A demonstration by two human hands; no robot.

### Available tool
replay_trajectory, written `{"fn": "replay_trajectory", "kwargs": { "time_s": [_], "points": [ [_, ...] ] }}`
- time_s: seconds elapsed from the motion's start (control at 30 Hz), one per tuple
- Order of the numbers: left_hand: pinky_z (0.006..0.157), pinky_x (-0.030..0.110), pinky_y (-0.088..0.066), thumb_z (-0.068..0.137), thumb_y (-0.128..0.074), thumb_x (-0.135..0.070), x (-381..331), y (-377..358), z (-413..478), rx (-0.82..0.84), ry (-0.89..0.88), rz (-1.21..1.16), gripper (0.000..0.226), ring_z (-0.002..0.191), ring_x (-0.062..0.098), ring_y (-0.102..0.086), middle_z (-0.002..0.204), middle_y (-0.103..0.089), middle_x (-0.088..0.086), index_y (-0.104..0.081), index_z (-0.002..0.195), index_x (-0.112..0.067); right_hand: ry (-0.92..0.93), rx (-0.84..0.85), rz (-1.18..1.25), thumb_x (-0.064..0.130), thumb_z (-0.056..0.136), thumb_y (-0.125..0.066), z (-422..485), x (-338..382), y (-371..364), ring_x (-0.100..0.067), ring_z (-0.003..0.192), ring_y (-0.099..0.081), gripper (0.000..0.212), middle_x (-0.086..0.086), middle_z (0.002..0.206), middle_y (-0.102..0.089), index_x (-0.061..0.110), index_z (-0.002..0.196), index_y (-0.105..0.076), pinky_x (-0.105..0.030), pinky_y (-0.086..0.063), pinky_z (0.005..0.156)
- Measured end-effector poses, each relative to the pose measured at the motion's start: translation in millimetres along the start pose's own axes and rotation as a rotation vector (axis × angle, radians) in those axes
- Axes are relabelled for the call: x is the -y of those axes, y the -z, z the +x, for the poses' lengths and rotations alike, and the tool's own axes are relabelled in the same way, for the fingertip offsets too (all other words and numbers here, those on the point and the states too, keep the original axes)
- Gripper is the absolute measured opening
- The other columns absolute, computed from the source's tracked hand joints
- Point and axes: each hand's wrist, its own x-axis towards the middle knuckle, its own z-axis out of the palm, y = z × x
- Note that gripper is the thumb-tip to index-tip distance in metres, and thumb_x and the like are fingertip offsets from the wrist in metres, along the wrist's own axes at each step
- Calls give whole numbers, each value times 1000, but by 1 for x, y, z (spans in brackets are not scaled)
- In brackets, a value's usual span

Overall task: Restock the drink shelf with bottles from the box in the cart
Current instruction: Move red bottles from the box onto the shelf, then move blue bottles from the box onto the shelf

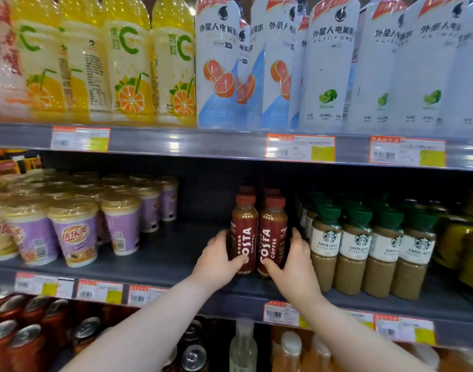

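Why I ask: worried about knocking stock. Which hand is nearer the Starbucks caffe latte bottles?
Right. The right hand grips the right Costa coffee bottle, directly beside the Starbucks caffe latte bottles; the left hand grips the left Costa coffee bottle, farther left.

Glossy plastic bottles [258,237], matt metal shelf [163,253]

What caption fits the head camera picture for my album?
The left hand and right hand hold two coffee bottles on the shelf, beside the latte bottles.
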Motion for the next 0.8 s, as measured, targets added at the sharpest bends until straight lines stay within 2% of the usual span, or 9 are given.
{"fn": "replay_trajectory", "kwargs": {
  "time_s": [0.07,0.13,0.2,0.27,0.37,0.43,0.6,0.8],
  "points": [
    [102,43,-40,80,-65,-45,3,7,-9,-42,-30,163,74,124,26,-44,133,-46,7,-32,141,-17,160,-69,-118,30,80,-70,-5,9,5,-21,127,-38,83,-6,141,-34,17,146,-21,-36,-37,101],
    [105,42,-35,81,-59,-53,7,15,-20,-86,-64,404,79,129,27,-37,140,-40,7,-26,144,-18,356,-109,-288,29,77,-71,-9,21,7,-25,122,-43,72,-7,137,-40,15,139,-36,-40,-40,99],
    [109,43,-28,82,-54,-57,12,24,-29,-86,-92,602,80,135,26,-27,145,-33,5,-22,145,-20,491,-52,-409,32,78,-69,-12,34,2,-26,122,-44,61,-5,136,-45,16,133,-47,-43,-39,98],
    [112,47,-19,83,-51,-58,19,35,-39,-41,-85,718,80,139,27,-17,149,-26,3,-18,146,-22,550,87,-489,39,83,-61,-17,44,-9,-24,129,-36,56,-2,140,-42,22,135,-46,-41,-33,104],
    [114,51,-11,84,-49,-59,34,55,-56,12,-32,790,80,143,29,-7,153,-18,3,-14,147,-23,605,256,-562,49,88,-49,-23,54,-35,-20,137,-24,59,4,148,-31,28,142,-34,-38,-22,110],
    [114,51,-10,84,-48,-59,47,69,-72,10,19,804,81,143,29,-6,153,-17,4,-14,147,-22,626,320,-571,51,89,-46,-30,62,-53,-19,138,-22,60,6,148,-29,29,143,-30,-37,-21,111],
    [114,51,-15,82,-51,-59,91,116,-125,-16,199,854,82,143,30,-10,153,-18,7,-17,147,-20,710,432,-587,54,88,-43,-56,97,-106,-19,135,-25,59,7,146,-32,30,141,-32,-36,-23,107],
    [112,51,-14,82,-51,-59,154,192,-218,-33,416,907,82,141,31,-13,151,-22,6,-17,146,-21,841,551,-540,54,86,-46,-120,165,-184,-22,131,-34,59,6,140,-41,28,138,-38,-37,-26,106]
  ]
}}
